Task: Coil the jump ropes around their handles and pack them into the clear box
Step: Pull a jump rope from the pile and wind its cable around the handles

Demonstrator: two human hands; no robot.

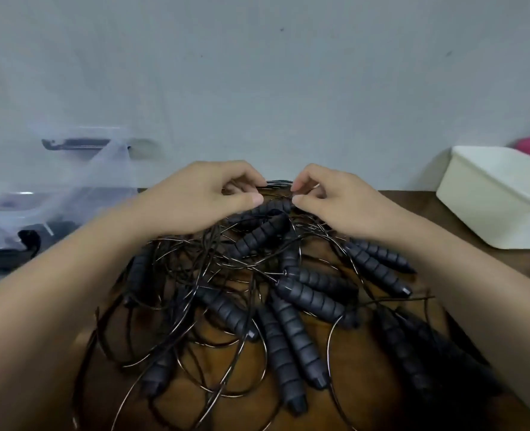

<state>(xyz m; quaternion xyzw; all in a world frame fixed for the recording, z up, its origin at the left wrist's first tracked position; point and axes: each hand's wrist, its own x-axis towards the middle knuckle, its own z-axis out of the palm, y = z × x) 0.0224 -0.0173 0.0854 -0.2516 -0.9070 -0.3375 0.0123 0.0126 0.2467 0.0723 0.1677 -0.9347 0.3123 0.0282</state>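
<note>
my left hand [204,200] and right hand [335,203] each curl round and pinch thin glossy cord [277,184]; below, the jump ropes [288,337] lie tangled on the wooden table [344,409], handles [313,301] ribbed and matte. the clear box [71,181] sits far left.

1. We count two bare hands: left hand [201,200], right hand [335,203].
2. We make out at least thirteen black ribbed foam handles [313,301]; blur hides any others.
3. The thin black cords [277,183] are too tangled for us to count.
4. One clear plastic box [55,188], at the brown wooden table [413,197]'s left edge.
5. One white plastic tub [490,194], right edge.
</note>
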